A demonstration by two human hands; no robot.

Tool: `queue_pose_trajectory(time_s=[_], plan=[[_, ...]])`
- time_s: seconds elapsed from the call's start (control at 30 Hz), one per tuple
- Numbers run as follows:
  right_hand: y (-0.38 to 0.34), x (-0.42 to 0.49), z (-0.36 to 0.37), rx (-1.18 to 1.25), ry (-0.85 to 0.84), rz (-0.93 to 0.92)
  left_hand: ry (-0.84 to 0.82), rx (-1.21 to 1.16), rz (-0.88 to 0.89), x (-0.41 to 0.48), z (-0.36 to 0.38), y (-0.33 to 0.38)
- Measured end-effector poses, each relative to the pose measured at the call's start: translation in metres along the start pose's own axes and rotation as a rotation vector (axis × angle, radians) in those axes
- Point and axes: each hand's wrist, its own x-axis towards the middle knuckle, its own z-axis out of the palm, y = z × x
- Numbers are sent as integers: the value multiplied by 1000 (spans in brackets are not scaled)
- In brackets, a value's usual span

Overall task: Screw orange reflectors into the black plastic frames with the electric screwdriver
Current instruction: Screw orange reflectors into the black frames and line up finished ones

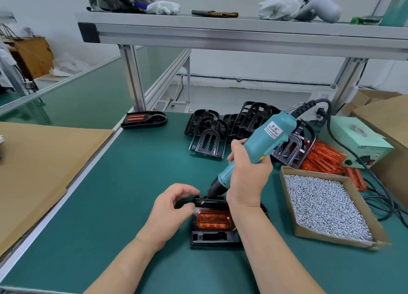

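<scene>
Green bench mat (123, 183), viewed from above. Black plastic frame (215, 238) lies flat on the mat, with a translucent orange oblong reflector (213, 221) seated in it. Left hand (171, 212) rests at the frame's left edge, fingers curled on its far corner. Right hand (248, 174), just beyond the frame, grips a teal electric screwdriver (258, 146) tilted, bit down on the frame's far end; a screw seems to sit under the tip, too small to confirm. Right of the frame: shallow cardboard tray of silver screws (326, 205). Behind the frame: heap of empty black frames (220, 126) and loose orange reflectors (324, 159).
</scene>
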Motion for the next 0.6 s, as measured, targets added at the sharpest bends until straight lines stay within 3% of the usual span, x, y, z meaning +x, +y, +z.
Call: queue_pose_trajectory(time_s=[0.1,0.3,0.47,0.6], plan=[[-3,-1,-3,-31,-35,-9,-94,48,4,-2,-4,3],[-4,-10,-4,-41,-118,-34,-395,380,6,-5,-11,5],[-4,-15,-2,-59,-154,-32,-403,604,83,-6,-5,0],[-2,-18,-1,-80,-161,-41,-384,608,93,-6,-5,-5]])
